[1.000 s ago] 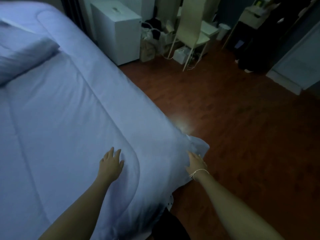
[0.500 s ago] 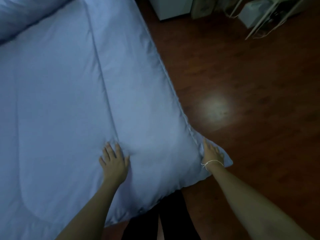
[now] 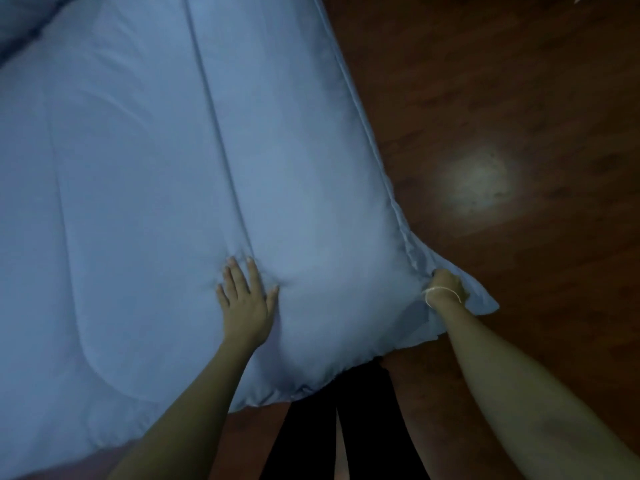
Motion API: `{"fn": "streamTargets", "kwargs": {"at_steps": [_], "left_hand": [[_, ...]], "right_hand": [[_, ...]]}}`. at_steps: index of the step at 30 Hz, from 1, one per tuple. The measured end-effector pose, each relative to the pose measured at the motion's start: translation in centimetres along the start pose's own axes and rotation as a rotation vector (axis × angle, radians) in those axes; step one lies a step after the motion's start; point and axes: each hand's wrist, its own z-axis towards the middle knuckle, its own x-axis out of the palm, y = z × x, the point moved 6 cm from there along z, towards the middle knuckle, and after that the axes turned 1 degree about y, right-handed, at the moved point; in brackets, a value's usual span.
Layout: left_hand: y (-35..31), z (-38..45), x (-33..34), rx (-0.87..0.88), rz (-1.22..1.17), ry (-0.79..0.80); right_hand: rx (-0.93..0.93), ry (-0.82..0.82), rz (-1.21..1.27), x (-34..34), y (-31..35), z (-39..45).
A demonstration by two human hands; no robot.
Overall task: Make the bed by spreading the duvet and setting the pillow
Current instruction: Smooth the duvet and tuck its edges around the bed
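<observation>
A pale blue quilted duvet covers the bed and fills the left and middle of the head view. My left hand lies flat on it near the foot end, fingers spread, pressing a dent into the fabric. My right hand, with a thin white band at the wrist, is closed on the duvet's near right corner, which hangs over the bed's edge. A dark fold at the top left corner may be the pillow; too little of it shows to tell.
Dark red-brown wooden floor runs along the right of the bed, with a pale light patch on it. My black-clad legs stand at the foot end below the duvet's hem.
The view has tilted further down and closer, so the furniture has left the frame. My right hand has closed tighter on the corner and my left hand stays pressed flat on the duvet.
</observation>
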Motion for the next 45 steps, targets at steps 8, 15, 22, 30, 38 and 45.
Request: {"fn": "streamTargets", "kwargs": {"at_steps": [8, 15, 22, 30, 38, 45], "left_hand": [[0.4, 0.2, 1.3, -0.006, -0.002, -0.083], [0.5, 0.3, 1.3, -0.002, 0.007, -0.088], [0.5, 0.2, 1.5, -0.012, -0.007, -0.137], [-1.6, -3.8, 3.4, -0.019, -0.015, -0.143], [-2.2, -6.9, 5.5, 0.161, 0.108, -0.068], [-1.1, -9.0, 2.8, 0.188, 0.027, 0.091]], "right_hand": [[-0.501, -0.104, 0.603, -0.4, 7.1, -4.4], [-0.093, 0.279, 0.248, 5.2, -2.1, 1.4], [-0.44, -0.306, 0.428, -4.1, 7.0, -3.7], [-0.57, -0.278, 0.339, 3.6, 6.1, -7.0], [-0.313, -0.003, 0.077, 4.6, -2.2, -4.4], [-0.416, -0.099, 0.027, 1.4, 1.3, -11.1]]}}
